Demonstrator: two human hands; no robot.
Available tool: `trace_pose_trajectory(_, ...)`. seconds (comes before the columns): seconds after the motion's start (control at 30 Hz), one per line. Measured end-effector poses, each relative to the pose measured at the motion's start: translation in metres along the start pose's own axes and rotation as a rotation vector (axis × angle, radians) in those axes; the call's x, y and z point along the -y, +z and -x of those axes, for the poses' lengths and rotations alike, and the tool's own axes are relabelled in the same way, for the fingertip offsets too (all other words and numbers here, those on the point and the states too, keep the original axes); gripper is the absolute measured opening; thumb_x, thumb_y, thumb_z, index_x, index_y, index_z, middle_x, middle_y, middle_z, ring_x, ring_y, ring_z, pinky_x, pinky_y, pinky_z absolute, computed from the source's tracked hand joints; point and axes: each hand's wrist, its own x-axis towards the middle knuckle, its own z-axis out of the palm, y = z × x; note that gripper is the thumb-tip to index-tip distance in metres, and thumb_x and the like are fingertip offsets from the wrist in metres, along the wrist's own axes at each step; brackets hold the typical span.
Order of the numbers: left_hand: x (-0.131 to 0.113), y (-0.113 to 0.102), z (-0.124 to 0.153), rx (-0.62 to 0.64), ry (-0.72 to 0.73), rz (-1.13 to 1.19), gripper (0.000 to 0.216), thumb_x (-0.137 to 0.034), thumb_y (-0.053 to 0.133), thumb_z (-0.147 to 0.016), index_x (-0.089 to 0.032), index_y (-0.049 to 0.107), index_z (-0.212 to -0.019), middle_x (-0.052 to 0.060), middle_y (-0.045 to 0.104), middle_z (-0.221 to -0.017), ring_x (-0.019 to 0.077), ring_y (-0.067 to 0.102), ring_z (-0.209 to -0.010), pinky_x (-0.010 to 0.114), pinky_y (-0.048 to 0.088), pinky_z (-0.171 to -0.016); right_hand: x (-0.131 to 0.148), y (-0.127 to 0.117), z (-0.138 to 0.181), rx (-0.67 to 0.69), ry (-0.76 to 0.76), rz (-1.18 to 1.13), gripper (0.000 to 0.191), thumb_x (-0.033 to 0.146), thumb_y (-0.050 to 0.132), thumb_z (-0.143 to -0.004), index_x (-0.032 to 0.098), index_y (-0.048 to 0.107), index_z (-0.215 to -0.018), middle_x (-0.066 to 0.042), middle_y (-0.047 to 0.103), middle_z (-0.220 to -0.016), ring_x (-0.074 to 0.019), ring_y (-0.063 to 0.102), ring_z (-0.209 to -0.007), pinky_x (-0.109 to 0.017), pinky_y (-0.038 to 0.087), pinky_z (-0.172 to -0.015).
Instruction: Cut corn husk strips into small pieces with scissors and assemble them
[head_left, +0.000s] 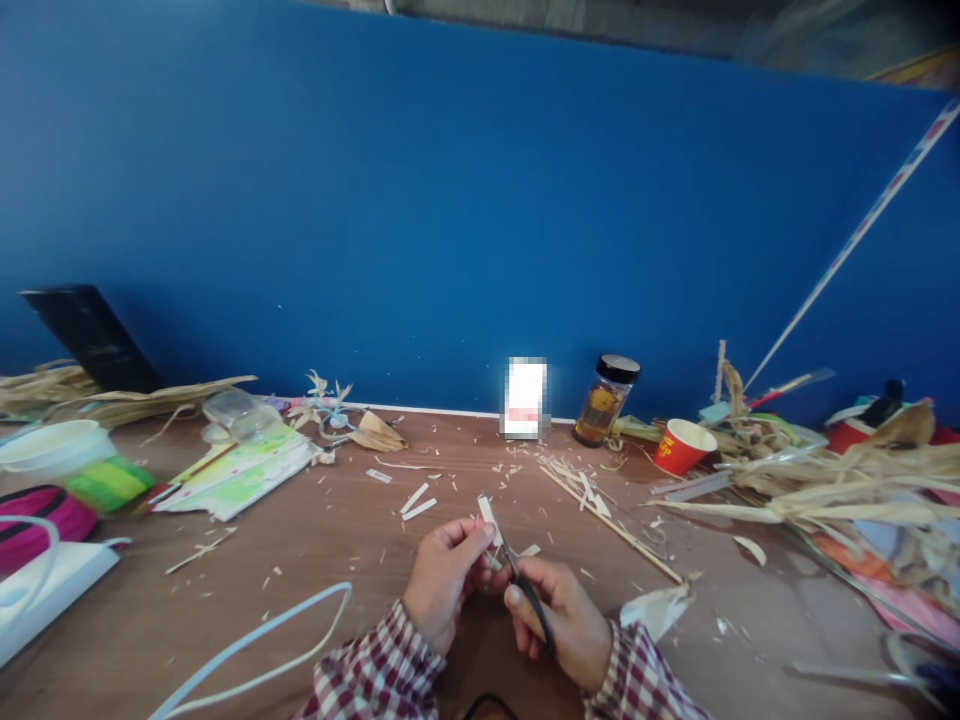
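Near the front of the brown table (315, 620), my left hand (448, 568) pinches a short white strip (486, 510) between thumb and fingers. The strip points up and away from me. Close beside it, my right hand (559, 610) is closed around a pair of black-handled scissors (537, 608). Their blades slant up to the left and reach the strip's right side. Whether the blades touch the strip I cannot tell. More cut white strips (418, 502) lie just beyond my left hand. Small pale scraps are scattered around both hands.
To the right, a long thin stalk (622, 530) lies near a red paper cup (684, 447) and heaped dry husks (840, 485). A dark-lidded jar (606, 400) stands against the blue partition (420, 220). Leftward are a painted sheet (247, 470) and a white cable (255, 645).
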Motion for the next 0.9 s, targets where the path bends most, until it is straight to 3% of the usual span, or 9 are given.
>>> trace_pose_trajectory(0.43, -0.002, 0.000, 0.003, 0.006, 0.010, 0.007, 0.024, -0.031, 0.071, -0.057, -0.014, 0.058, -0.065, -0.004, 0.053, -0.050, 0.0044, 0.044, -0.042, 0.016, 0.039, -0.043, 0.000, -0.001, -0.003, -0.047, -0.044, -0.062, 0.041, 0.052, 0.052, -0.076, 0.014, 0.053, -0.090, 0.004, 0.053, -0.047, -0.0062, 0.045, -0.037, -0.016, 0.036, -0.039)
trace_pose_trajectory(0.57, -0.001, -0.002, 0.002, 0.096, -0.005, -0.009, 0.023, -0.030, 0.070, -0.058, -0.013, 0.058, -0.067, -0.003, 0.055, -0.056, 0.0034, 0.043, -0.041, 0.015, 0.037, -0.041, 0.005, -0.003, -0.004, -0.140, -0.108, -0.112, 0.041, 0.049, 0.059, -0.072, 0.015, 0.051, -0.094, 0.001, 0.059, -0.057, -0.0088, 0.052, -0.045, -0.020, 0.042, -0.046)
trace_pose_trajectory(0.7, -0.001, -0.004, 0.001, 0.101, 0.016, -0.058, 0.021, -0.028, 0.070, -0.058, -0.015, 0.057, -0.069, -0.004, 0.053, -0.053, 0.0025, 0.038, -0.038, 0.015, 0.033, -0.037, 0.009, -0.007, -0.006, -0.263, -0.171, -0.152, 0.041, 0.041, 0.067, -0.068, 0.016, 0.051, -0.098, 0.000, 0.060, -0.068, -0.0114, 0.056, -0.057, -0.023, 0.044, -0.054)
trace_pose_trajectory(0.9, 0.000, -0.008, 0.001, 0.250, 0.051, -0.333, 0.015, -0.027, 0.063, -0.064, -0.013, 0.060, -0.070, -0.004, 0.052, -0.052, 0.0038, 0.040, -0.036, 0.017, 0.031, -0.037, 0.012, -0.012, -0.007, -0.333, -0.233, -0.235, 0.047, 0.031, 0.071, -0.065, 0.019, 0.047, -0.103, -0.002, 0.060, -0.084, -0.0125, 0.056, -0.068, -0.023, 0.045, -0.060)
